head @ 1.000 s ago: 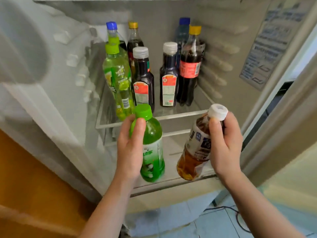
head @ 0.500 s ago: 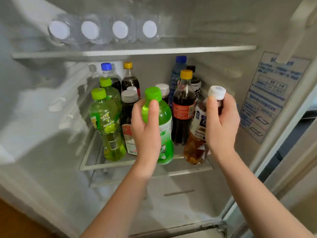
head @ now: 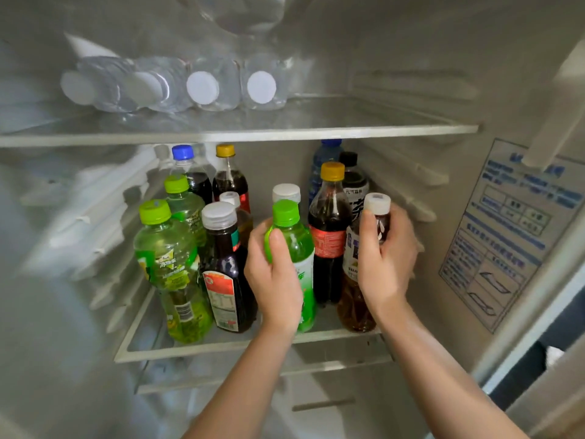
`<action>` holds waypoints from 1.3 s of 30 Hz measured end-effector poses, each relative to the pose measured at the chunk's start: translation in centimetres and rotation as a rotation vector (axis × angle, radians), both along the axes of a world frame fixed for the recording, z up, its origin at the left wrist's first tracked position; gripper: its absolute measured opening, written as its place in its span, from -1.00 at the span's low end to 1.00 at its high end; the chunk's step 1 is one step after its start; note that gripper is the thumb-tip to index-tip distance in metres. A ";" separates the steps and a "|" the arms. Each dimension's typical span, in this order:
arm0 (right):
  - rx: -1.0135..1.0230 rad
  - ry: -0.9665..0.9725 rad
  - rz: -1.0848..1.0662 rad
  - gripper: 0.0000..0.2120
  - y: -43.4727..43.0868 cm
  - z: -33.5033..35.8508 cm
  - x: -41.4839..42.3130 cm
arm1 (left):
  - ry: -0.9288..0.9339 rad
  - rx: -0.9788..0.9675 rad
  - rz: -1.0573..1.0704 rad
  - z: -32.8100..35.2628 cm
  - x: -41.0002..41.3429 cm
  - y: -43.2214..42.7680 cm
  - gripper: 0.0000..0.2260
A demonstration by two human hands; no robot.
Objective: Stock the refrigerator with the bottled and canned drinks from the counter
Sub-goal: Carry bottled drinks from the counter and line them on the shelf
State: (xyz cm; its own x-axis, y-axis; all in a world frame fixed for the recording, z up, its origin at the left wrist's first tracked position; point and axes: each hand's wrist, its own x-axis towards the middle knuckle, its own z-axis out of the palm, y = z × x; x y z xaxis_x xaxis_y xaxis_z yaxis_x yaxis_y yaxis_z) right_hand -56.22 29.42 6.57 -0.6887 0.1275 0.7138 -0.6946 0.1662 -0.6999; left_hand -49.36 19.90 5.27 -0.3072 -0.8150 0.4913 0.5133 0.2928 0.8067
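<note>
My left hand (head: 273, 280) grips a green-capped green bottle (head: 294, 242), which stands upright at the front of the glass middle shelf (head: 221, 346). My right hand (head: 386, 264) grips a white-capped amber tea bottle (head: 354, 308) near its neck, at the shelf's front right. Both bottle bases appear to rest on the shelf. Behind and between them stands a yellow-capped cola bottle (head: 329, 236). Left of my left hand are a dark white-capped bottle (head: 224, 274) and a large light-green bottle (head: 171, 270).
Several more bottles fill the back of the same shelf. Clear water bottles (head: 202, 87) lie on the upper shelf (head: 285, 131), caps facing me. The fridge's right wall carries a printed label (head: 506, 236). A lower shelf edge (head: 269, 372) sits just beneath.
Both hands moved up and into the fridge, carrying the green bottle and the tea bottle from below the shelf onto its front edge. The view came closer.
</note>
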 end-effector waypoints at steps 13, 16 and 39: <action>-0.084 -0.034 0.023 -0.61 -1.3 -1.3 -2.0 | -0.087 -0.128 0.053 -2.1 -2.7 -0.8 -0.61; -0.046 0.013 0.069 -0.56 -1.0 -2.6 -1.1 | -0.169 -0.236 0.027 -3.4 -2.0 -0.9 -0.53; 0.318 -0.884 -0.126 -0.79 13.5 -22.1 24.5 | -0.578 -0.442 -0.804 -19.4 13.3 5.4 -0.86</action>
